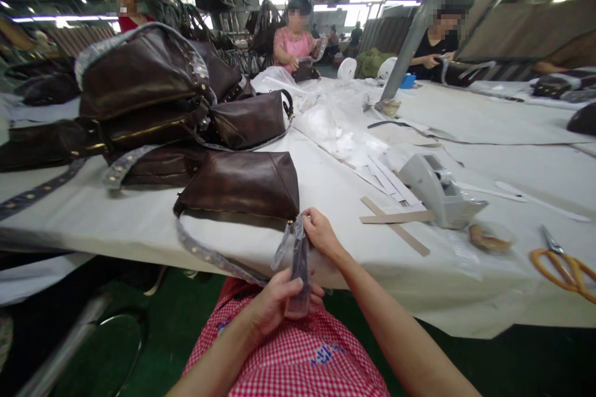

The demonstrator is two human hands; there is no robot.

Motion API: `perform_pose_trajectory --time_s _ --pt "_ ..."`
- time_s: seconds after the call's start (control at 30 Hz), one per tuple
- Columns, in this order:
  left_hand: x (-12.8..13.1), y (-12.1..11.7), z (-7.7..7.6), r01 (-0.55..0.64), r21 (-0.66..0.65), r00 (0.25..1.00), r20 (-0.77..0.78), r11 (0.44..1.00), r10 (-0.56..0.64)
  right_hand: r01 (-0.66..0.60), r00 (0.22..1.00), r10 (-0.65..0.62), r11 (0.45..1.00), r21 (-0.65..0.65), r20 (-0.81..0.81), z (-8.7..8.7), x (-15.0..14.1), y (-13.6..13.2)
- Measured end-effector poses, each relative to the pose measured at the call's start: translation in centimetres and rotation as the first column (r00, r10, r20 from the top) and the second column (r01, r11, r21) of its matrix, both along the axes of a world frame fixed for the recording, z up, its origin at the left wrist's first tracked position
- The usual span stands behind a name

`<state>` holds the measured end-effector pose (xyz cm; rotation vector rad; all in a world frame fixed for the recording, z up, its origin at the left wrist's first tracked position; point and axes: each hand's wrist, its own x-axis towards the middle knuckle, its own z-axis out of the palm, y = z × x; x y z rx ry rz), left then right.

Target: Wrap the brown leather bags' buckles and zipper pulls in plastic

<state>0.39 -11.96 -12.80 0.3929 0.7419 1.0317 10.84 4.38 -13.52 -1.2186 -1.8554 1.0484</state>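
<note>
A dark brown leather handbag (242, 186) lies on its side at the front of the white-covered table. Its strap (209, 254), wrapped in clear plastic and dotted with studs, hangs in a loop over the table edge. My left hand (282, 301) grips the strap's plastic-wrapped end (299, 267) in front of my checked apron, thumb on top and fingers behind. My right hand (319, 229) is closed on the plastic at the upper part of that end, beside the bag's lower right corner. Its fingertips are partly hidden.
More brown handbags (139, 80) are piled at the left. To the right are a tape dispenser (435, 189), crossed cardboard strips (395, 220) and orange-handled scissors (561, 263). Plastic sheets (330, 111) lie mid-table near a slanted metal post (419, 31). Co-workers (295, 43) handle bags across the table.
</note>
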Motion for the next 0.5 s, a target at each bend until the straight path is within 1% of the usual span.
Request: perform_pose_trajectory --time_s 0.1,0.23,0.33,0.47,0.5 --pt "0.0 -0.1 -0.1 -0.005 -0.020 0.991 -0.131 1.000 0.002 0.013 1.000 -0.013 1.000 -0.007 0.009 -0.2 -0.2 0.1" --pt "0.1 -0.3 -0.2 -0.071 -0.048 0.971 -0.230 0.996 0.058 0.027 1.000 -0.027 0.999 -0.044 0.012 -0.4 -0.4 0.0" --pt "0.2 -0.2 -0.1 -0.077 -0.061 0.976 -0.207 0.995 0.062 0.040 0.999 -0.040 0.997 -0.072 0.008 -0.3 -0.4 -0.1" --pt "0.1 0.0 0.5 -0.052 -0.125 0.996 -0.084 0.991 0.042 0.049 0.999 -0.050 0.990 -0.135 -0.009 0.1 0.3 -1.0" --pt "0.0 0.0 0.6 -0.052 -0.137 0.997 -0.059 0.989 0.044 0.054 0.998 -0.056 0.992 -0.114 -0.012 0.3 0.7 -1.5"
